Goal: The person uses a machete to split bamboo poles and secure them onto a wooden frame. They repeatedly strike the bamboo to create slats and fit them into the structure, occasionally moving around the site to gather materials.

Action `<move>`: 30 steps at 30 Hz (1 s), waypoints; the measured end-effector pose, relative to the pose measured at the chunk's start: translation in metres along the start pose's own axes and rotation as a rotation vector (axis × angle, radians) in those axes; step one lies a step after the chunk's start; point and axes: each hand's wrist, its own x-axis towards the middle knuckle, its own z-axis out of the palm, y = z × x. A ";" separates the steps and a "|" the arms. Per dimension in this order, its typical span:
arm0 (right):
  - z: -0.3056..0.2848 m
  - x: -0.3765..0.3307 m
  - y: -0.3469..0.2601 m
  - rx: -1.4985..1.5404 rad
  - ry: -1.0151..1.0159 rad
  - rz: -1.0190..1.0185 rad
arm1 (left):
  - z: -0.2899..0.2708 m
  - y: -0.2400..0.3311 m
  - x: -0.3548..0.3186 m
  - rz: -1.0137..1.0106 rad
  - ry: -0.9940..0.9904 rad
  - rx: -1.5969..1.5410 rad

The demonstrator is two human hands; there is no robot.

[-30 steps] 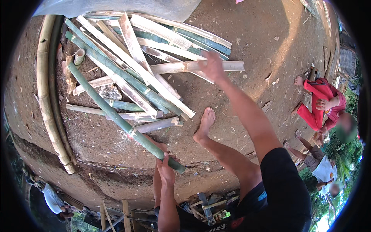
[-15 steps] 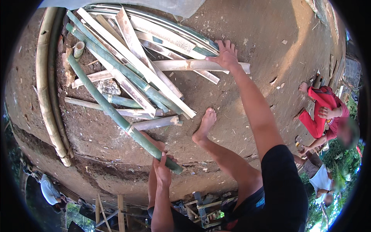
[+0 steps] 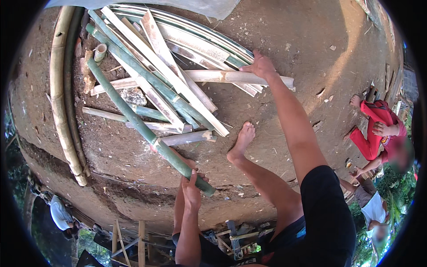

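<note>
Left hand grips the lower end of a green bamboo pole running toward 11 o'clock. Right hand presses on a pale split bamboo piece at 12 o'clock, atop the bamboo pile. Bare foot rests on the dirt ground. A person in red sits at 3 o'clock.

Long curved bamboo poles lie at nine o'clock on the bare dirt ground; a person in red sits at three o'clock; a grey stone rests among the slats.
</note>
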 end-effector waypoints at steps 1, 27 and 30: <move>-0.004 -0.003 -0.006 -0.026 -0.036 0.014 | -0.002 -0.002 0.000 0.009 0.000 0.009; -0.127 -0.045 -0.023 -0.436 0.181 -0.193 | -0.022 -0.006 -0.004 0.094 -0.027 -0.014; -0.125 -0.090 -0.040 -0.185 -0.156 -0.156 | -0.025 -0.001 -0.010 0.137 -0.048 -0.012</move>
